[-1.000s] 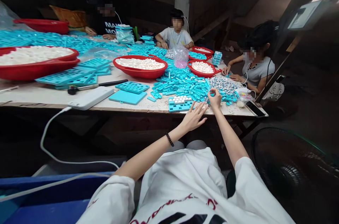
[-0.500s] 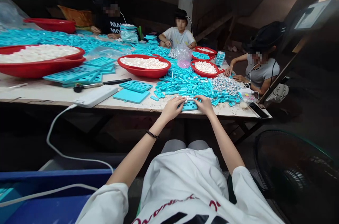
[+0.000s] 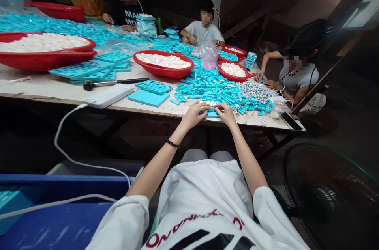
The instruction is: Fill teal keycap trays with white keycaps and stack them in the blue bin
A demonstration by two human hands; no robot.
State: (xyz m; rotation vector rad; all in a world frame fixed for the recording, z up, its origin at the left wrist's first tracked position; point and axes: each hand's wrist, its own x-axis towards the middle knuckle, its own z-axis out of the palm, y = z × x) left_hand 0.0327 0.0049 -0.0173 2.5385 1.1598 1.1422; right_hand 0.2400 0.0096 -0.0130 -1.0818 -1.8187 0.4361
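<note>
A small blue tray (image 3: 211, 114) with square openings lies at the table's front edge, white pieces (image 3: 211, 103) along its far side. My left hand (image 3: 194, 114) is at the tray's left side, fingers bent over the white pieces. From the right, my right hand (image 3: 225, 113) reaches the tray with thumb and fingertips close together. Whatever may be between the fingertips of either hand is too small to make out. Just beyond the hands spreads a heap of loose blue pieces (image 3: 213, 86).
Red basins of white pieces (image 3: 164, 60) stand on the table (image 3: 118, 112). A white power bank (image 3: 109, 96) and blue trays (image 3: 154, 86) lie to the left, a phone (image 3: 291, 121) to the right. Three people sit around the table. A fan (image 3: 328, 194) stands at lower right.
The view has shifted slightly. The fingers of both my hands have moved from the ends of the white row in over the tray, closer together.
</note>
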